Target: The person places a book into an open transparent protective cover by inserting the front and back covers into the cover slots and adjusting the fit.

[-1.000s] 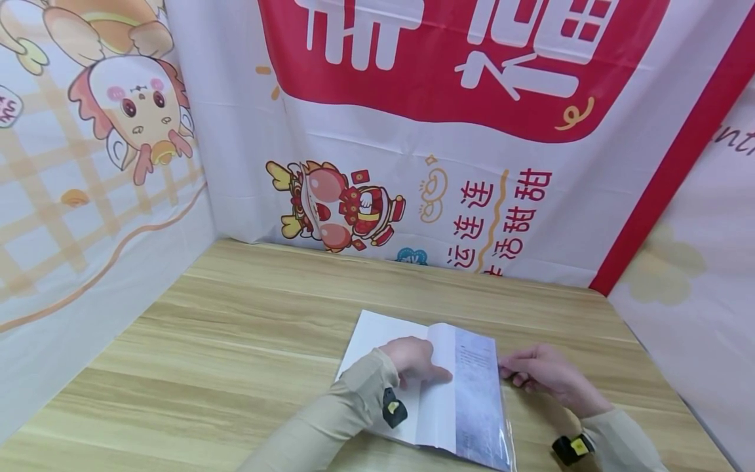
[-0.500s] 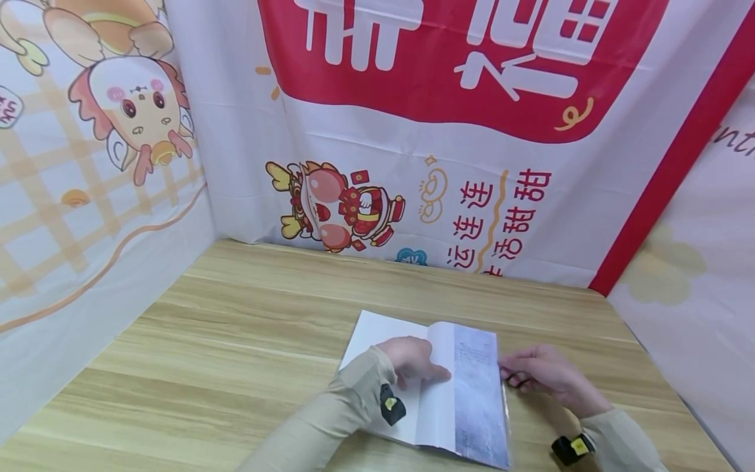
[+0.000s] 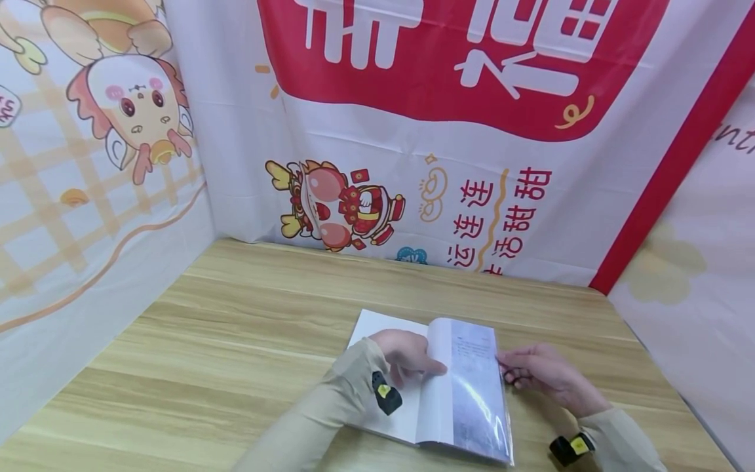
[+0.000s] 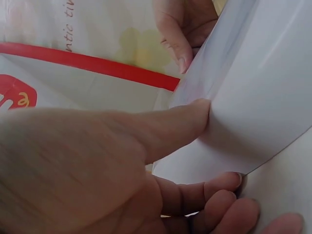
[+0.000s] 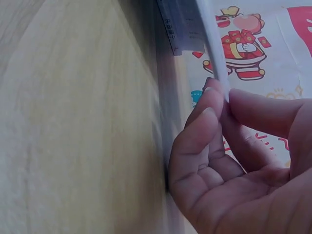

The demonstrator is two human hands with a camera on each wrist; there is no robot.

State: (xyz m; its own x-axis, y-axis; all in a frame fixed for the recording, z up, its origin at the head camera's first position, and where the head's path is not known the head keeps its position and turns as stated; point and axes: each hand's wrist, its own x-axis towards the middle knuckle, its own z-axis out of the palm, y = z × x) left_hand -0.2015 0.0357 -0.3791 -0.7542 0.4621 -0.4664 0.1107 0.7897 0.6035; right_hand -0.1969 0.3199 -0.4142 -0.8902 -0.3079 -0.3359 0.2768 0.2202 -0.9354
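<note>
An open book (image 3: 478, 387) lies on the table, a blank white page to the left and a glossy bluish-purple printed sheet to the right. My left hand (image 3: 404, 354) rests over the white page; its straight thumb (image 4: 178, 124) presses on the curved white sheet (image 4: 263, 92) near the fold. The other fingers of that hand bend loosely against the page below. At the book's right edge, my right hand (image 3: 542, 373) pinches the cover's edge (image 5: 217, 53) between thumb and fingers. Small print shows on the outer side of the cover in the right wrist view.
The wood-grain table (image 3: 236, 341) extends around the book. Behind it hangs a white cloth (image 3: 236, 131) with red print and cartoon figures; another patterned cloth (image 3: 118, 210) hangs at the left. Both wrists wear black straps (image 3: 571, 448).
My left hand has drawn slightly left. The printed sheet has tilted a little, and a bright glare now shows across it. The right hand keeps its pinch at the edge.
</note>
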